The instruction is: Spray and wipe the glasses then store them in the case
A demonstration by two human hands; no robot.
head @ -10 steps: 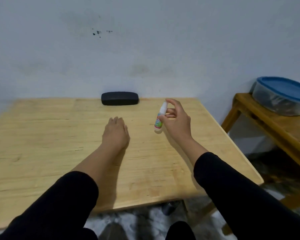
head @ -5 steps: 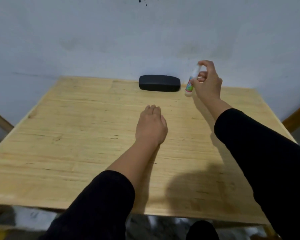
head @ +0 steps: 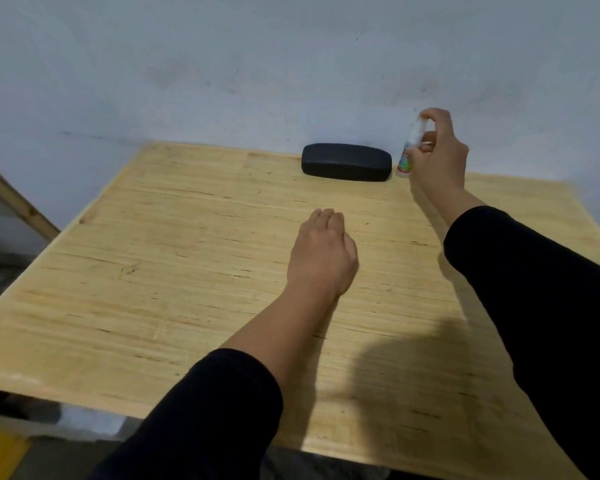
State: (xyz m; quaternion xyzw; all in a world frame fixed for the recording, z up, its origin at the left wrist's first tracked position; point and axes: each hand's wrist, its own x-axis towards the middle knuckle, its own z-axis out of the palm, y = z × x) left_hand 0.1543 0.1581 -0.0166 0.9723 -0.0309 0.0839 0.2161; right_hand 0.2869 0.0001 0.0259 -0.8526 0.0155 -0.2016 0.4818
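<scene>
Spray bottle held beside the closed case at the far edge of the desk.
The left hand is rested, loosely curled and empty. The case lies long axis left-right; no glasses are seen. The upright bottle is pinched by the right hand and should be set down gently, clear of the case.

One glasses case — black, closed — lies at the far edge of the wooden table. One spray bottle stands just right of it, by the same far edge. Two hands — a left hand near the middle, a right hand round the bottle. One table.
</scene>
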